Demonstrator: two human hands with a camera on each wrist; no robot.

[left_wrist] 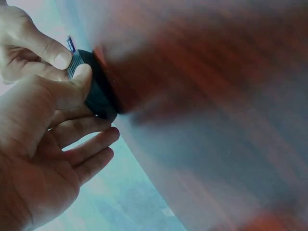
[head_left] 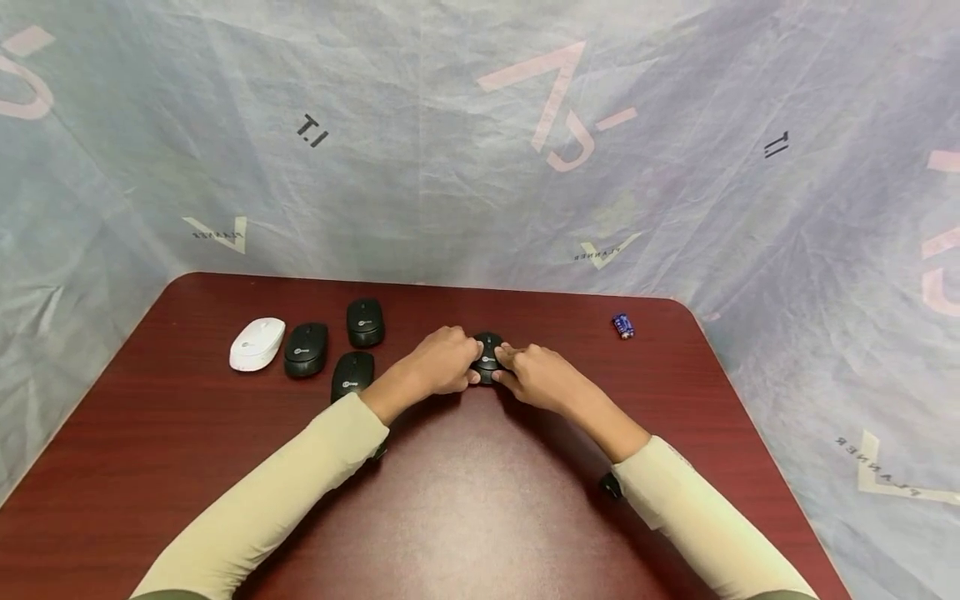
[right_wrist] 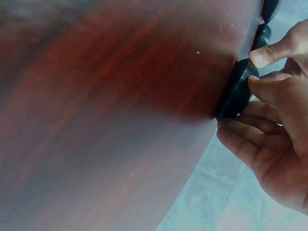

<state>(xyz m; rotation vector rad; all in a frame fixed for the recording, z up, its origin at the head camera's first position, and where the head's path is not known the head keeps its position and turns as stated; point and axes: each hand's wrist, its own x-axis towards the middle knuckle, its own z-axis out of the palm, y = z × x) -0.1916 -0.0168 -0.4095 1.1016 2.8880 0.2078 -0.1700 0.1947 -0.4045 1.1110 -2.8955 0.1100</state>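
Pinching the black mouse (head_left: 488, 357) between left hand (head_left: 442, 362) and right hand (head_left: 542, 377), thumbs on its top, steadying it flat on the table (head_left: 480, 500), well left of the battery (head_left: 622, 326).

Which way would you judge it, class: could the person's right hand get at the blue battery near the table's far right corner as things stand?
Probably yes. Bare table lies between the right hand and the blue battery, but that hand now grips the black mouse with the left hand.

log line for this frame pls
left hand + right hand: both grip black mouse | on table | idle: three black mice, white mouse, battery
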